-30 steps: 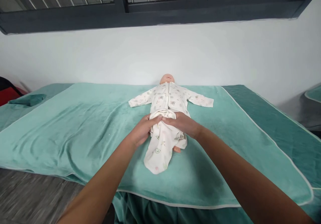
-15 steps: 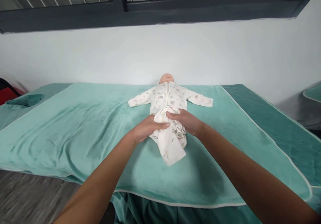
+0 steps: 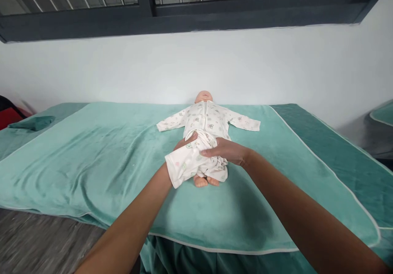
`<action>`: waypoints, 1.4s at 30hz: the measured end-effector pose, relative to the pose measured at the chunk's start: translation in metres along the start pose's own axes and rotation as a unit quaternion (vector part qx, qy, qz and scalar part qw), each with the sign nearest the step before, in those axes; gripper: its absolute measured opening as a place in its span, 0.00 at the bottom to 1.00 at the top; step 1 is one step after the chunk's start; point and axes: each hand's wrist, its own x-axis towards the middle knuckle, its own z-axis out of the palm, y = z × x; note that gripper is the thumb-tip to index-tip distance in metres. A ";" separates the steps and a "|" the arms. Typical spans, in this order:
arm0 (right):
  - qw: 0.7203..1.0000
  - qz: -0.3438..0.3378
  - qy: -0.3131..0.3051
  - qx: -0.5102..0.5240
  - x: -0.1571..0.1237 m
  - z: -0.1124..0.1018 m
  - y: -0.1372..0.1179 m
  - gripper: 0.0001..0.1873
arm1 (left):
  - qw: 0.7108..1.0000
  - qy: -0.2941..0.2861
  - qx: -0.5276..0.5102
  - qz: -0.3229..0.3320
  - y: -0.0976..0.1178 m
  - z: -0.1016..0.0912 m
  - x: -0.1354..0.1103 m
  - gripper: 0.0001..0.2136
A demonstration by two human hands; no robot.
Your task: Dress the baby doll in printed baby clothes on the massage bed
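Note:
A baby doll point(image 3: 204, 97) lies on its back on a teal towel point(image 3: 92, 159), head toward the wall. It wears a white printed romper top point(image 3: 208, 120) with both sleeves spread. White printed pants point(image 3: 187, 163) are bunched at its waist, and both bare feet point(image 3: 206, 180) stick out below. My left hand point(image 3: 184, 143) is mostly under the pants' loose leg, which drapes over my wrist; its fingers close on the cloth. My right hand point(image 3: 225, 151) grips the bunched pants at the doll's right hip.
The towel covers a padded table against a white wall under a dark window frame. A folded teal cloth point(image 3: 32, 122) lies at far left beside something red. The table's front edge runs near me, with grey floor point(image 3: 37, 241) at lower left.
The pants' loose leg, which hung down toward me, has swung up and left over my left wrist. The doll's feet now show. Both hands stayed at the doll's waist.

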 end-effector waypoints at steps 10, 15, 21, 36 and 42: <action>0.988 -0.047 0.107 0.102 0.005 0.005 0.013 0.27 | 0.984 0.009 0.177 0.022 0.006 -0.013 -0.001 0.23; 0.987 -0.026 0.157 -0.010 0.005 0.013 0.009 0.24 | 0.978 -0.044 0.205 0.005 0.008 -0.013 -0.010 0.26; 0.953 -0.051 0.207 -0.215 0.008 0.020 0.009 0.13 | 0.988 0.057 0.138 0.032 -0.008 -0.003 -0.032 0.26; 0.846 -0.009 0.115 -0.521 0.012 0.031 0.005 0.11 | 0.979 0.186 -0.046 0.062 -0.079 0.042 -0.104 0.24; 0.818 0.007 0.080 -0.570 0.010 0.031 0.006 0.08 | 0.976 0.205 -0.019 0.069 -0.106 0.027 -0.101 0.24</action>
